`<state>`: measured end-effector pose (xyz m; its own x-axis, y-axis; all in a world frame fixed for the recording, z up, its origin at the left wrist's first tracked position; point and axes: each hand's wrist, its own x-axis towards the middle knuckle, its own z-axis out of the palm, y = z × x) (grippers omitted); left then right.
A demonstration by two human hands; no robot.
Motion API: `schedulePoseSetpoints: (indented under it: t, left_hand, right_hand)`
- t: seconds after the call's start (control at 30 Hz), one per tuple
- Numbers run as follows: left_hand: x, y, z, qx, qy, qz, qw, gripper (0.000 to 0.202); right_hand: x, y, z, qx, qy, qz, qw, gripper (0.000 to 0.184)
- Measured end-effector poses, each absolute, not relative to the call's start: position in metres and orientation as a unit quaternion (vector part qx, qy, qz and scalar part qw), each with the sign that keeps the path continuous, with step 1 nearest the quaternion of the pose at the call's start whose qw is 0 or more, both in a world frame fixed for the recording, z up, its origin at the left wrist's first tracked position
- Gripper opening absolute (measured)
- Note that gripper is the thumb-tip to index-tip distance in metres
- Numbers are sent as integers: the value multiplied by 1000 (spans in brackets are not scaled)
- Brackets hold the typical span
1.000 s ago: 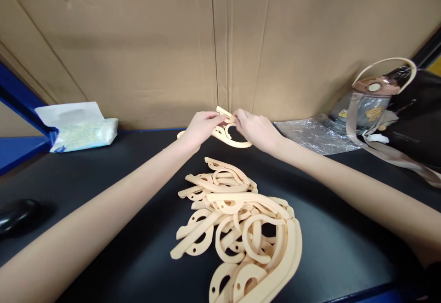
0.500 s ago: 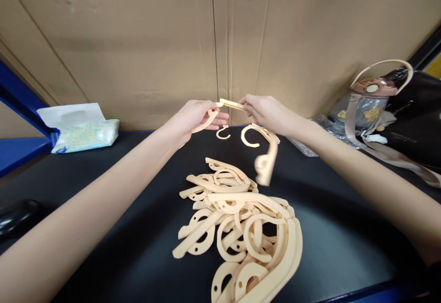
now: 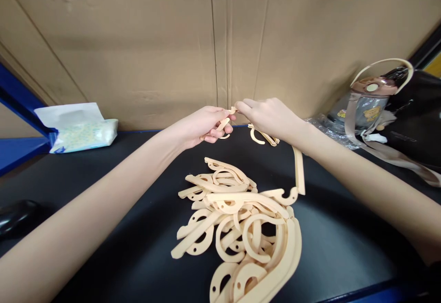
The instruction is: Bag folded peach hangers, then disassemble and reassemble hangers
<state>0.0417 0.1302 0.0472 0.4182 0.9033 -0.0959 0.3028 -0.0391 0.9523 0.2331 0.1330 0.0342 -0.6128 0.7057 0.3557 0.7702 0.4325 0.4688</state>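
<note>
My left hand (image 3: 212, 126) pinches a cream folding hanger piece (image 3: 224, 123) between thumb and fingers, above the far part of the black table. My right hand (image 3: 267, 115) meets it from the right, fingers closed at a small cream hanger end (image 3: 233, 109) between the two hands. The right fingertips are largely hidden, so how they grip is unclear. Below my right wrist shows a cream hanger arm (image 3: 299, 172); its upper end is hidden by the forearm. Nearer to me lies a heap of cream folding hangers (image 3: 237, 229) with curved hooks and holed ends.
Another cream hanger (image 3: 263, 135) lies behind, beneath my right hand. A pack of tissues (image 3: 84, 133) sits at the left, above a black rounded object (image 3: 19, 218). At the right stand a strapped bottle (image 3: 365, 103) and a black bag (image 3: 418, 128). Cardboard (image 3: 138, 54) walls the back.
My hands have come together, the right moving slightly left onto the piece at the left fingertips. The hanger arm below my right hand has swung to the right. The heap looks the same.
</note>
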Motion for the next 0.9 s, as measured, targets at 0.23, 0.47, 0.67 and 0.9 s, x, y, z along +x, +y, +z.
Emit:
schedulePoseSetpoints:
  t: [0.23,0.47,0.67,0.9]
  left_hand:
    - [56,131,27,680,506,303,435,24]
    - [43,136,35,702,529,338,336,19]
    - [-10,180,28,669,611,314,283,18]
    - [-44,207,9,669,675,248,189,19]
  right_hand:
    - [228,138,29,-459,-849,-258,34,28]
    - [273,165,33,-573,-770,-281,1,28]
    - [318,187,45,-602,-755,-255,56,26]
    - [315,191,48,-566,-796,-212,30,25]
